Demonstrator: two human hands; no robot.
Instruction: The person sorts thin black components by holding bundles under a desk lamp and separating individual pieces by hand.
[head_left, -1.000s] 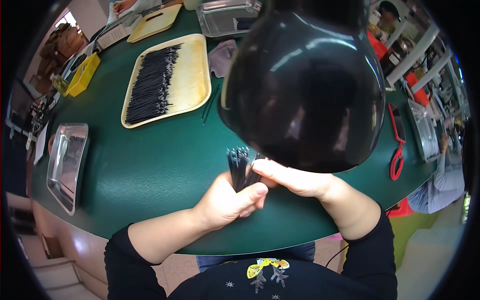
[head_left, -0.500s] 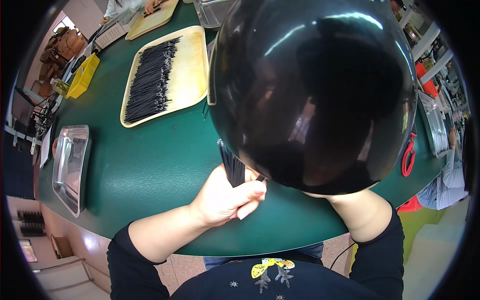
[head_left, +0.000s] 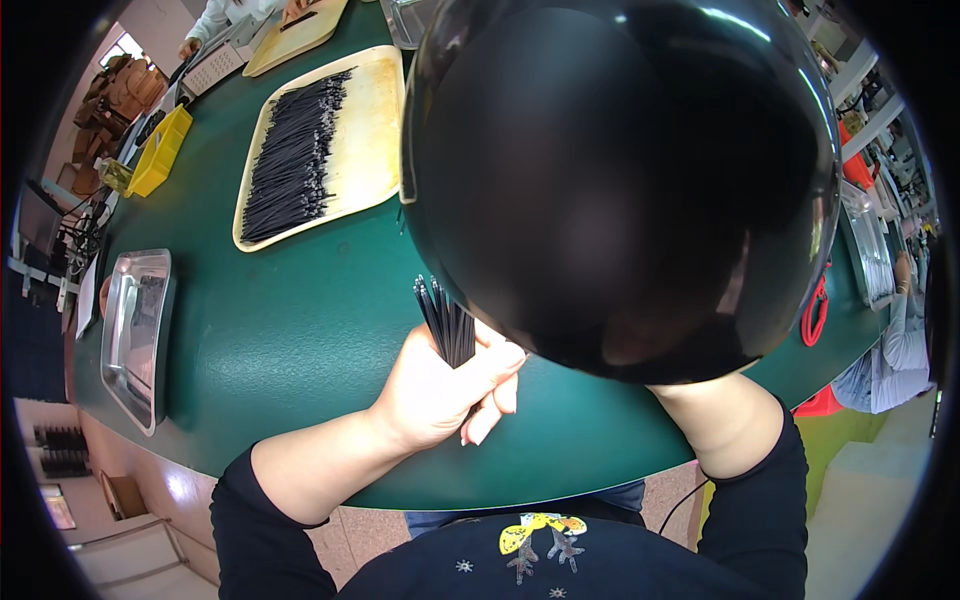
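A bundle of thin black wires point(head_left: 448, 325) with shiny tips stands up out of my left hand point(head_left: 425, 390), whose fingers and thumb are closed around it above the near part of the table. Right beside it, a large glossy black dome point(head_left: 620, 200), like a lamp shade, covers much of the view. My right forearm point(head_left: 725, 425) reaches under its lower edge. The dome hides my right hand and its fingers, so what it holds or touches does not show.
A cream tray point(head_left: 372, 150) with many black wires lies on the green table point(head_left: 260, 340). A clear tray point(head_left: 135, 340) stands at the left edge, a yellow bin point(head_left: 160, 152) beyond it. Red-handled pliers or scissors point(head_left: 815, 315) lie at right. Another person's hand point(head_left: 297, 10) is far off.
The left hand and its bundle have shifted slightly left, and the wire tips have fanned apart. The left fingertips have moved a little. The right hand stays hidden.
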